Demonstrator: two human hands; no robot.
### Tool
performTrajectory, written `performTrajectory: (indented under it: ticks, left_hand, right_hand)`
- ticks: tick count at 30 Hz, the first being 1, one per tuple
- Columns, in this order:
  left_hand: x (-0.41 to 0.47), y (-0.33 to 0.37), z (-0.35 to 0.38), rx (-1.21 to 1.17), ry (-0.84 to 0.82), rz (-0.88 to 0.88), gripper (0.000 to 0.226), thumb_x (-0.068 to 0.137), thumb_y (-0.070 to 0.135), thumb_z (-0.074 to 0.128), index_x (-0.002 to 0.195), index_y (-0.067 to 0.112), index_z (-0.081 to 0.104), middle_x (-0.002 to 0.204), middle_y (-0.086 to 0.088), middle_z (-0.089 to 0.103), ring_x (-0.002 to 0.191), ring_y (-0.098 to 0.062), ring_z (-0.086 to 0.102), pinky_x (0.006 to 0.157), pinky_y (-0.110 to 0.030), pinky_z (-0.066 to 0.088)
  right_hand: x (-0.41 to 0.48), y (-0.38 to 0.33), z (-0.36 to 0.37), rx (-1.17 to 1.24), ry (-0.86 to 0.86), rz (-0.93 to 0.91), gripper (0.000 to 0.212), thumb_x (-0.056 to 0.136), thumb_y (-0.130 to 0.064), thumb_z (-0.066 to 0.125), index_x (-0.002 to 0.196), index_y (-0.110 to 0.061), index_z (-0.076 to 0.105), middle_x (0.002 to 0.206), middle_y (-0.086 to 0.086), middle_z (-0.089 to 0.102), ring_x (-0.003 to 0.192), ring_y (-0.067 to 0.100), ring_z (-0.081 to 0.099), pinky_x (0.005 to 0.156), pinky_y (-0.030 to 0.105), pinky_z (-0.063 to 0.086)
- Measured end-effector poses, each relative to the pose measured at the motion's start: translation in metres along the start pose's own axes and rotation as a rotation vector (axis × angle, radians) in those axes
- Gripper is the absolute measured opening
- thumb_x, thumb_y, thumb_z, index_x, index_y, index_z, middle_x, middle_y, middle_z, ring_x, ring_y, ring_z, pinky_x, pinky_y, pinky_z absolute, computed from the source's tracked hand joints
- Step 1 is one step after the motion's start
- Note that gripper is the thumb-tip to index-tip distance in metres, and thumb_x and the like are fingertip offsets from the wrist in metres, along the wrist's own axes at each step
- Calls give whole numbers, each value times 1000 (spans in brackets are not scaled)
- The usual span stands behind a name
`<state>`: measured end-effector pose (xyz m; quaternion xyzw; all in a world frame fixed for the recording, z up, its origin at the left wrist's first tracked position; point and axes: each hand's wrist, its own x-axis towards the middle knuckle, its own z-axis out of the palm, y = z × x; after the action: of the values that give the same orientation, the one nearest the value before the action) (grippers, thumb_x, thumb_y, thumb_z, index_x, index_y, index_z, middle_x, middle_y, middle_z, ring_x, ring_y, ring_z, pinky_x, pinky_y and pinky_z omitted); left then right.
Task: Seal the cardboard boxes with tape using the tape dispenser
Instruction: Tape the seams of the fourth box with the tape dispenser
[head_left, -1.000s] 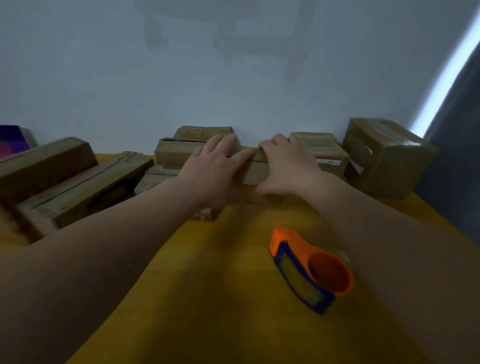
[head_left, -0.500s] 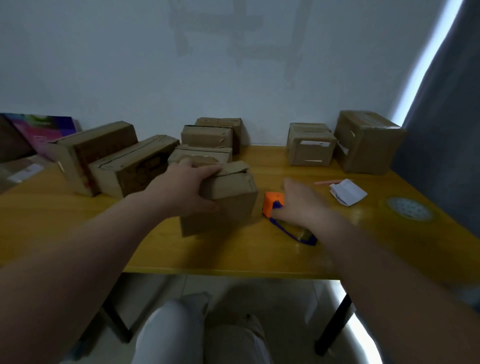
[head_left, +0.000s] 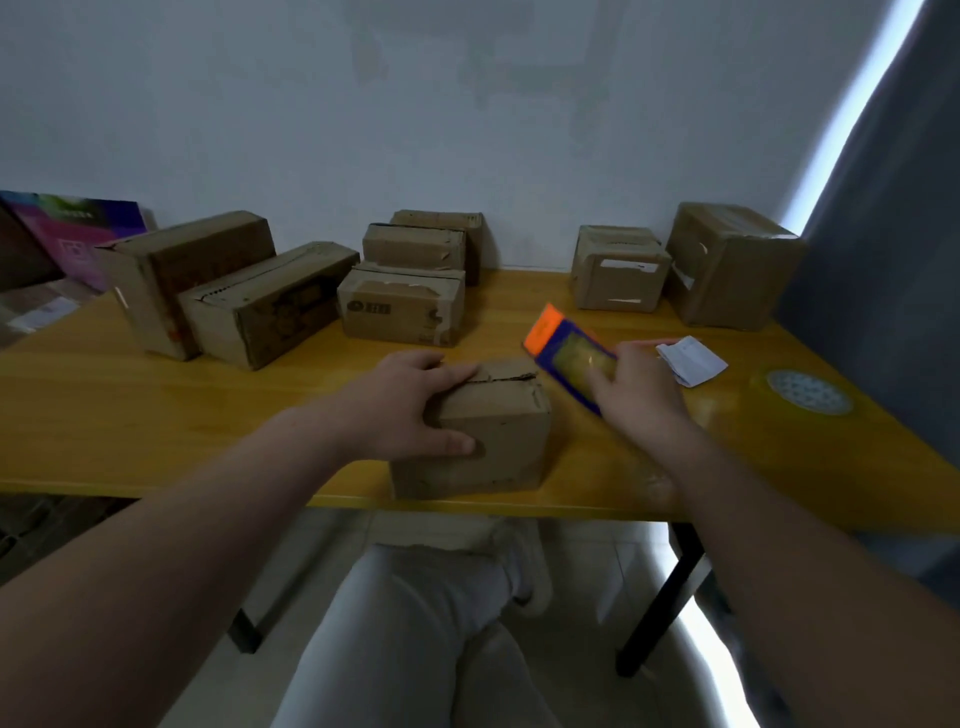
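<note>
Right of the small box (head_left: 488, 431), right hand (head_left: 639, 389) grips tape dispenser (head_left: 563, 345); left hand (head_left: 400, 415) grips box. Box at worktop (head_left: 156, 415) edge, hard push may drop it.

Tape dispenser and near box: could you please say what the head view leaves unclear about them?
Head view only.
- Tape dispenser: motion-blurred; right hand covers its near end, so the tape end is unseen.
- Box: left hand hides the left of its top seam; its far side faces away.
</note>
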<state>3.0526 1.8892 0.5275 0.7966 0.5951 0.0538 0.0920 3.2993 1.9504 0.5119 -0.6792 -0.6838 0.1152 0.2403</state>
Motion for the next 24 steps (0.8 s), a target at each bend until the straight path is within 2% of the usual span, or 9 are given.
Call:
performTrajectory:
  ticks: [4,6,10,12,14,16,18,21,24]
  left_hand:
    - [4,5,-1,-72,-5,-28,87,70,79,44,147,47,17,158,6,9,144,-23,6,114,-48,18]
    - [6,5,-3,-138,-1,-47,88,66,81,38,145,49,20,158,9,10,144,-21,5,114,-49,16]
    - [11,2,-4,-176,24,-47,80,67,80,33,142,52,26,157,10,13,144,-20,7,113,-48,17]
    - [13,0,-4,-221,78,-44,67,77,73,31,139,49,36,156,7,20,143,-18,12,112,-44,19]
    - [17,-2,-3,-280,151,-43,47,92,56,33,134,40,49,151,5,32,141,-13,18,107,-34,21]
    - [21,-3,-1,-339,216,-83,35,98,39,41,128,32,57,144,5,43,138,-10,24,100,-28,23]
    - [24,-4,2,-435,265,-150,32,96,35,49,125,28,61,136,7,49,131,-8,34,95,-22,27]
    - [27,-5,4,-660,258,-253,38,89,38,59,125,26,60,116,15,55,98,3,48,78,-13,37]
    - [31,-7,6,-784,222,-376,43,85,39,65,127,31,56,127,6,54,109,-11,48,89,-32,44]
  right_hand:
    - [4,-15,-32,481,116,-9,15,93,-33,53,99,-19,52,85,-6,55,73,8,54,51,25,39]
    - [6,-24,-44,722,92,-6,20,92,-31,55,105,-17,57,92,-3,62,79,11,61,53,24,44]
    - [13,-40,-59,1023,-31,-34,27,92,-22,59,117,-29,54,106,-5,61,88,12,64,57,22,51]
    - [13,-49,-59,1066,-112,-89,24,89,-24,64,112,-29,58,94,-9,68,80,8,67,57,21,51]
    - [12,-58,-58,1091,-210,-134,40,75,-35,76,111,-27,59,83,-12,72,77,5,68,62,22,52]
    - [13,-65,-56,1081,-302,-147,69,52,-45,84,113,-28,58,97,-6,72,90,10,68,70,26,54]
    - [15,-70,-54,1009,-355,-165,81,43,-45,86,116,-31,55,109,0,67,98,16,66,76,29,55]
    - [17,-73,-52,947,-384,-189,74,53,-26,88,117,-31,53,105,4,67,93,21,68,78,34,58]
    - [21,-72,-50,897,-388,-225,64,64,-12,84,116,-32,53,103,4,66,87,20,69,72,32,58]
